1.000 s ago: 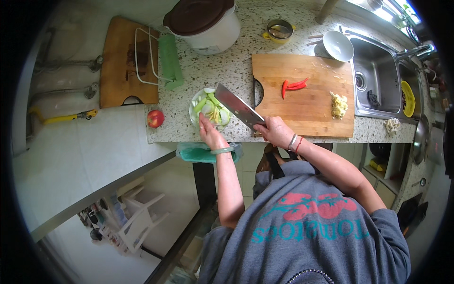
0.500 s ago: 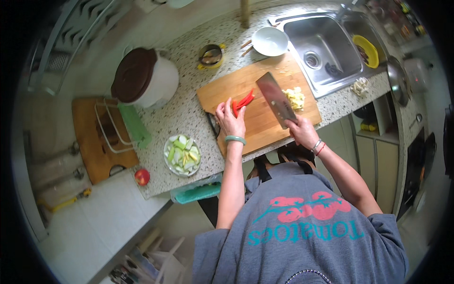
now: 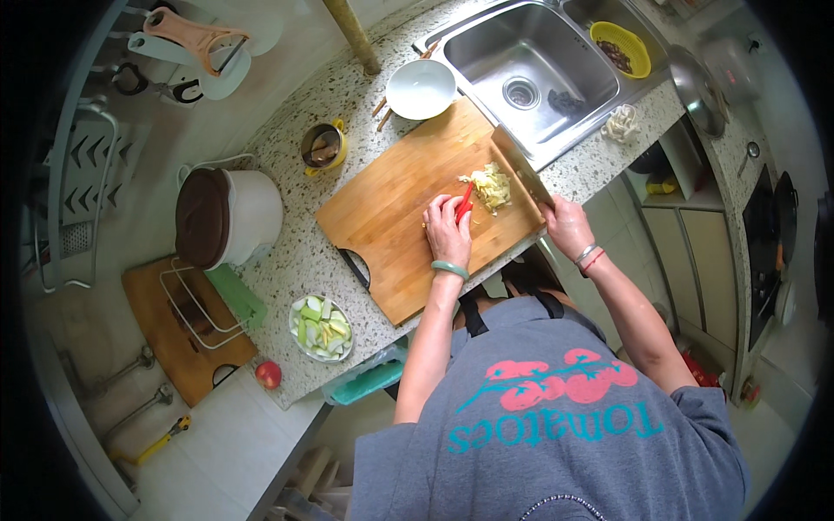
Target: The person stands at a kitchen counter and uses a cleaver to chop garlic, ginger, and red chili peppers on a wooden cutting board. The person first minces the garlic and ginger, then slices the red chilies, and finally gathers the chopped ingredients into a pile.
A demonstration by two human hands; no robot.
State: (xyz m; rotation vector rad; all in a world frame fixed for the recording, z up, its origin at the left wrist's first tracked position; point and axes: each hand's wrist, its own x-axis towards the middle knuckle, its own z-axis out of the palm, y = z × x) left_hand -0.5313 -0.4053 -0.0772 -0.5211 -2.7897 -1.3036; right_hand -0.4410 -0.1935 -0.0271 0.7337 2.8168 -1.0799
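On the wooden cutting board [image 3: 382,213], my left hand [image 3: 446,226] has its fingers closed around red chili peppers [image 3: 465,201], which lie against the board beside a pile of chopped pale-yellow bits [image 3: 490,187]. A green bangle circles that wrist. My right hand [image 3: 569,229] grips a cleaver [image 3: 519,167] by its handle, which the fingers mostly hide. The blade stands steeply on the far side of the pile, along the board's right edge, seen nearly edge-on.
A white bowl [image 3: 421,89] rests over chopsticks behind the board, next to the steel sink [image 3: 460,65]. A yellow-handled cup [image 3: 324,148], a lidded white pot [image 3: 254,213], a plate of cut green vegetable [image 3: 321,328] and a red fruit [image 3: 268,374] stand to the left.
My left hand has carried the chili peppers rightward to the chopped pile. The cleaver has passed from the pile's left side to its right, with its blade turned more edge-on. The view has shifted.
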